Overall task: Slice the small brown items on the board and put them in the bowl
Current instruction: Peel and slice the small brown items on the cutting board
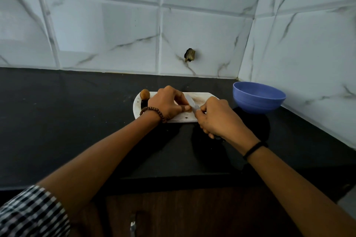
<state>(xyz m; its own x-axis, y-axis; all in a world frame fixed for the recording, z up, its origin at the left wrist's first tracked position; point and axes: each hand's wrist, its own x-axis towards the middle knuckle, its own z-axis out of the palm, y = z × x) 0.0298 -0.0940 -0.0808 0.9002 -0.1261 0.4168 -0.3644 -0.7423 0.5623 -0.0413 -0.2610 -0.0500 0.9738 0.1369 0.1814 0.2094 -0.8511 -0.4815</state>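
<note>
Small brown item (187, 109) lies on the board (202, 96), our left hand (166, 104) pinching it with curled fingers (180, 96); our right hand (215, 117) clenches the knife (190, 102). We should tuck those fingers back and slice straight down; the bowl (258, 100) stands just right.

Dim, bluish light; wide-angle bending at the edges, soft blur, dark shadowed countertop (77, 121).

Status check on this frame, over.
Left hand pinches brown item on board; right hand grips knife, blade at it. Spare brown item at board's far-left corner. Path to bowl open.
</note>
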